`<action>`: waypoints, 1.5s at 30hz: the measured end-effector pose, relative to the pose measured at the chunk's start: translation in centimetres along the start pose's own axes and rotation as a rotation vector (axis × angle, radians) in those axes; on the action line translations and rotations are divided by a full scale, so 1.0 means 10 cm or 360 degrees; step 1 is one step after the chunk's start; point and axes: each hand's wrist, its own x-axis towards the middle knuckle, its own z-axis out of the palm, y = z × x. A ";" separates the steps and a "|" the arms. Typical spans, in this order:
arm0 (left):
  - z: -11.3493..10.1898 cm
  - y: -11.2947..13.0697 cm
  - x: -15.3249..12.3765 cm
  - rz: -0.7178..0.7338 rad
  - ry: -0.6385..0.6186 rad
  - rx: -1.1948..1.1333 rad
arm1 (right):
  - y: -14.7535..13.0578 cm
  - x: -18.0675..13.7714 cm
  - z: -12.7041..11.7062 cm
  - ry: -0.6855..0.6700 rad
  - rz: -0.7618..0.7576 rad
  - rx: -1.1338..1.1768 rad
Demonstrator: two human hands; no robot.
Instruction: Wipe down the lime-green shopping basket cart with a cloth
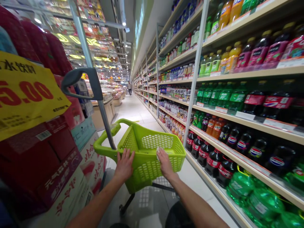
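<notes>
The basket (147,166) at the centre of the frame is coloured lime green and patterned with rows of holes. At centre left, a dark grey handle (95,83) is set against a silver pole (83,38). At the left edge, a yellow sign (26,95) is printed with red numerals and black characters, above boxes (21,164) coloured dark red. At the right, cream shelves (249,74) are filled with green bottles (229,95), orange bottles (218,127) and dark bottles (215,155) marked by red labels (213,163); pink labels (256,56) are seen at the upper right.

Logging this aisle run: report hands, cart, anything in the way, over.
Left hand on green cart, near rim. Right hand on same rim, with small white item. Boxes stacked left, drink shelves right, person far ahead.
</notes>
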 end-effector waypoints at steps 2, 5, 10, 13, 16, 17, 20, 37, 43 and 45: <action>-0.03 0.01 -0.04 0.0005 -0.0011 -0.0020 | -0.02 -0.01 -0.06 -0.0087 -0.0037 0.0003; -0.05 0.01 -0.11 0.0012 -0.0007 -0.0040 | 0.29 -0.13 -0.37 -0.0042 0.0361 -0.0153; -0.04 0.05 -0.22 0.0023 0.0051 -0.0037 | 0.17 -0.21 -0.36 0.0043 0.0450 -0.0116; -0.08 0.08 -0.25 0.0018 0.0071 -0.0041 | -0.19 -0.20 -0.20 -0.0032 0.0087 0.0038; -0.14 0.11 -0.31 -0.0039 0.0043 -0.0053 | -0.11 -0.30 -0.34 -0.0069 0.0112 -0.0041; -0.16 0.12 -0.33 -0.0045 0.0032 -0.0057 | -0.01 -0.35 -0.44 -0.0044 0.0219 -0.0102; -0.20 0.16 -0.44 -0.0011 0.0033 -0.0058 | 0.17 -0.45 -0.63 0.0068 0.0496 -0.0203; -0.27 0.14 -0.74 0.0109 -0.0001 0.0046 | -0.56 -0.39 -0.44 0.0133 0.0221 0.0117; -0.25 0.15 -0.80 0.0152 -0.0009 0.0074 | -1.21 -0.25 -0.21 -0.0039 -0.0304 0.0319; -0.25 0.12 -0.82 0.0177 -0.0032 0.0049 | -1.01 -0.30 -0.31 -0.0018 -0.0123 0.0275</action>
